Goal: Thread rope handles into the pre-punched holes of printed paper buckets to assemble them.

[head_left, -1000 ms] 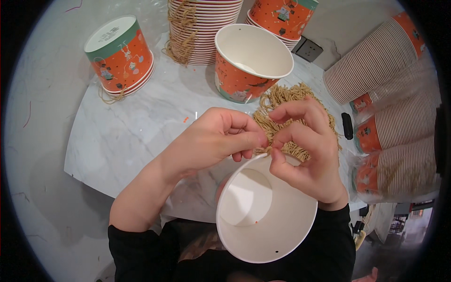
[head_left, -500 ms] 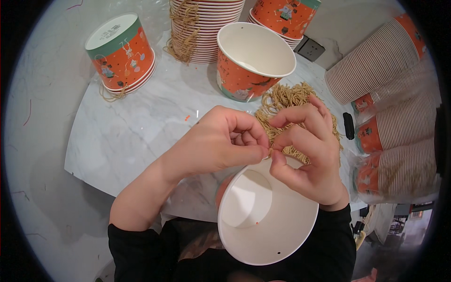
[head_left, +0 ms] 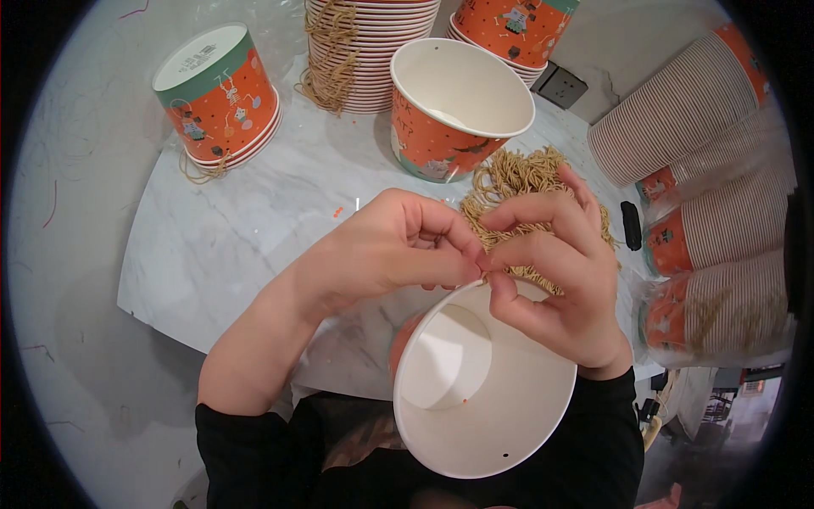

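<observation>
A white-lined paper bucket [head_left: 526,399] is tilted in front of me, its mouth facing up and a small dark hole near its nearest rim. My left hand [head_left: 407,250] is closed in a pinch at the bucket's far rim. There my right hand [head_left: 560,263] meets it, index finger and thumb pinched, other fingers raised. A sliver of tan cord shows between the fingertips; most of it is hidden. Behind the right hand lies a heap of tan cords [head_left: 517,180]. Beyond it an orange bucket [head_left: 454,136] stands upright, with a hole near its rim.
At the back left, upside-down nested buckets [head_left: 222,106] carry a cord loop. A tall stack [head_left: 373,64] with cord loops stands behind, beside another inverted stack [head_left: 513,34]. Plastic-wrapped bucket stacks [head_left: 729,220] lie at right near a black object [head_left: 630,226]. The marble-patterned table [head_left: 229,246] has a curved edge.
The fingertips have shifted slightly at the bucket's far rim, and the left fingers are pressed closer to the right index finger. The bucket has barely moved.
</observation>
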Motion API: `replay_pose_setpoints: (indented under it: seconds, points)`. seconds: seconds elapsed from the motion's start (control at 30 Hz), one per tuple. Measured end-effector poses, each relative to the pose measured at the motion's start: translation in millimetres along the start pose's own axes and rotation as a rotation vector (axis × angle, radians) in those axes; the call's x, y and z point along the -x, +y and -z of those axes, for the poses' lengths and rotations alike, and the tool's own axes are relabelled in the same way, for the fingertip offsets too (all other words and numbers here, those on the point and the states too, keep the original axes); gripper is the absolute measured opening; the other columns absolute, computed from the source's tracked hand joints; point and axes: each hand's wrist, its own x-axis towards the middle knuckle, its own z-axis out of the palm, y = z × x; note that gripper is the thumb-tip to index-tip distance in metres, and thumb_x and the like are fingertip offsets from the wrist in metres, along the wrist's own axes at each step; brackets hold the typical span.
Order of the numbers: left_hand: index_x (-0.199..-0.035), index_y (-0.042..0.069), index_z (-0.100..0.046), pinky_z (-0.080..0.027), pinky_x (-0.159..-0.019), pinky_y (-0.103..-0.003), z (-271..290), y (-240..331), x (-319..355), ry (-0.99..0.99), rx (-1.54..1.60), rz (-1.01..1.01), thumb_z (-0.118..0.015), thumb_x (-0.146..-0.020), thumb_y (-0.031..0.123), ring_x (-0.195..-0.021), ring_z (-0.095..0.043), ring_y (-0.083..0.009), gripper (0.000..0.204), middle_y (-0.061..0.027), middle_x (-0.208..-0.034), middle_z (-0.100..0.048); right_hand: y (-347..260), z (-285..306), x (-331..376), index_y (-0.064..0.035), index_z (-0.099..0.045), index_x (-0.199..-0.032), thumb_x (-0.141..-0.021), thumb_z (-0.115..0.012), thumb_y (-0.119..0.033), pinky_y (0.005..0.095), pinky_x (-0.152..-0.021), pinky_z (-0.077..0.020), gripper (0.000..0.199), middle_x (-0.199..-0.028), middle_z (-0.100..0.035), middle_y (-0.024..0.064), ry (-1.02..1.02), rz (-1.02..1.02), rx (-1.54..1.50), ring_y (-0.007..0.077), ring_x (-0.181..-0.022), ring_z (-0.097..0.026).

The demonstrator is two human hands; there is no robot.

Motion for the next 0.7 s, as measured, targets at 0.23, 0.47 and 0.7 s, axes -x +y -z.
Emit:
replay_pose_setpoints:
  seconds: [0.23, 0.47, 0.7]
  points:
    - [-0.096, 0.0, -0.074, -0.045, -0.062, -0.021, 0.0, 1.0, -1.4, 0.0, -0.023, 0.007, -0.075, -0.086, 0.01, -0.072, -0.06, -0.0043, 0.014, -0.0004, -0.084, -0.07, 0.8, -1.2, -0.9, -0.0117, -0.067, -0.081, -0.065, -0.075, -0.005, 0.0572, -0.114, -0.0316, 0.019, -0.102, -0.067, 0.0037, 0.011, -0.028, -0.074, 0.0221, -0.097, -0.066]
    - [-0.093, 0.002, -0.073, -0.044, -0.06, -0.02, -0.5, 1.1, -1.0, -0.018, -0.051, -0.012, -0.077, -0.088, 0.012, -0.069, -0.059, -0.0039, 0.012, 0.0013, -0.079, -0.069, 2.3, 1.1, -2.0, -0.0101, -0.065, -0.078, -0.066, -0.073, -0.004, 0.0575, -0.114, -0.0307, 0.016, -0.1, -0.066, 0.0046, -0.008, -0.057, -0.169, 0.0214, -0.096, -0.065]
    - [-0.092, 0.002, -0.071, -0.043, -0.061, -0.02, -1.1, 0.0, -1.1, -0.021, -0.061, -0.012, -0.074, -0.091, 0.012, -0.069, -0.055, -0.003, 0.01, 0.0029, -0.081, -0.066, 3.3, 3.2, -2.7, -0.0085, -0.064, -0.076, -0.066, -0.072, -0.006, 0.0574, -0.115, -0.0284, 0.013, -0.1, -0.065, 0.0073, -0.05, -0.06, -0.238, 0.0235, -0.097, -0.065]
